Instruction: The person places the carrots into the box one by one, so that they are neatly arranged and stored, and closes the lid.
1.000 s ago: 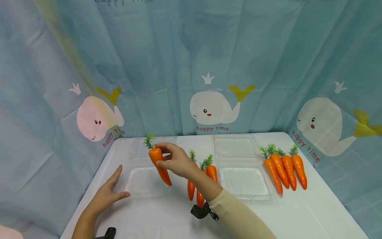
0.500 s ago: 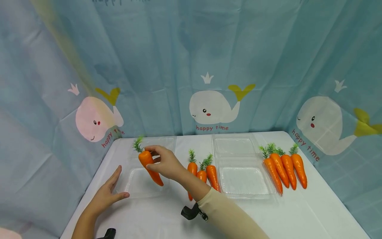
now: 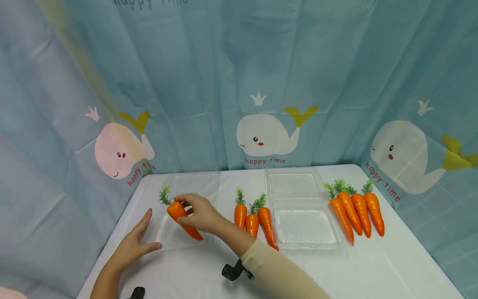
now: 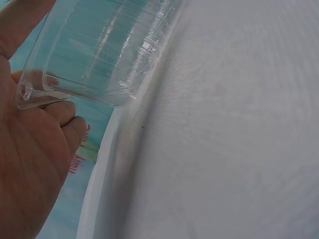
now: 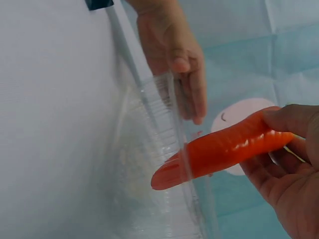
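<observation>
A carrot [image 3: 178, 212] with a green leafy top is pinched in my right hand [image 3: 201, 214], tilted over the left clear plastic box [image 3: 168, 243]. In the right wrist view, the tip of the carrot [image 5: 214, 152] lies inside the rim of the box [image 5: 182, 134]. My left hand [image 3: 132, 245] rests at the left side of that box, thumb spread from straight fingers. The left wrist view has the palm of the left hand [image 4: 30, 149] against the clear corner of the box [image 4: 99, 50], with some fingers behind the plastic.
Several carrots [image 3: 240, 216] lie in a group between the two boxes. A second clear box [image 3: 308, 245] with its lid [image 3: 293, 182] folded back stands right of centre. Several more carrots [image 3: 362, 214] lie to its right. A blue whale-print curtain [image 3: 224, 83] surrounds the white table [image 3: 373, 265].
My right hand has carried the carrot left and lowered it toward the left box. The left hand has stayed in place.
</observation>
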A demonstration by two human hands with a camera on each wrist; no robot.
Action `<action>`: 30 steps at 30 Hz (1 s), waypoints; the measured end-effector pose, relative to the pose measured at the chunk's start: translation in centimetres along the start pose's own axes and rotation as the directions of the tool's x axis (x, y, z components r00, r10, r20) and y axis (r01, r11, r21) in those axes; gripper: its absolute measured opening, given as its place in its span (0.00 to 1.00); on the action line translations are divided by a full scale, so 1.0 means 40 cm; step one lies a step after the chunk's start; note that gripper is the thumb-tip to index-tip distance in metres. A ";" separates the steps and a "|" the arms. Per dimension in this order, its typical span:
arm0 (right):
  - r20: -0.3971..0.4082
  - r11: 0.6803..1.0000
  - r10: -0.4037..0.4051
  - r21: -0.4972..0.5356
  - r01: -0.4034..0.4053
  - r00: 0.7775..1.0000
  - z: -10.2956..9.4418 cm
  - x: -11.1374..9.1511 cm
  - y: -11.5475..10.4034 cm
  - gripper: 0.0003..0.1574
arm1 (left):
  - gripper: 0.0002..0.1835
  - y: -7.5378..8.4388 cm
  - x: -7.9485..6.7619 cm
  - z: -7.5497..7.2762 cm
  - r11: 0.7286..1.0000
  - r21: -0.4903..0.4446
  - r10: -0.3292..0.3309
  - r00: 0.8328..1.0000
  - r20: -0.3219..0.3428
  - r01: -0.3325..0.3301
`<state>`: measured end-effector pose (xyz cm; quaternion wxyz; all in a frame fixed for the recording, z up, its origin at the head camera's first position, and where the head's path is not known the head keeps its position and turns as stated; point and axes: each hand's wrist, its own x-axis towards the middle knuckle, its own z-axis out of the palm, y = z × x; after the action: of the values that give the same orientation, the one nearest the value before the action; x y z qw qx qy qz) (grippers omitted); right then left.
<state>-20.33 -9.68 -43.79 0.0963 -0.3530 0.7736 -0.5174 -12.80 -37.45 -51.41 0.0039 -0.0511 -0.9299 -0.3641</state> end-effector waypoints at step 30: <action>0.128 0.991 0.056 -0.126 -0.039 0.990 0.070 0.026 0.057 0.36 | 0.63 0.002 -0.003 0.006 0.998 -0.044 0.046 0.999 -0.011 -0.047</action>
<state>-20.67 -11.93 -46.79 0.1373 -0.3730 0.8042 -0.4418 -12.66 -37.26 -51.53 0.0159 -0.0709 -0.9203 -0.3845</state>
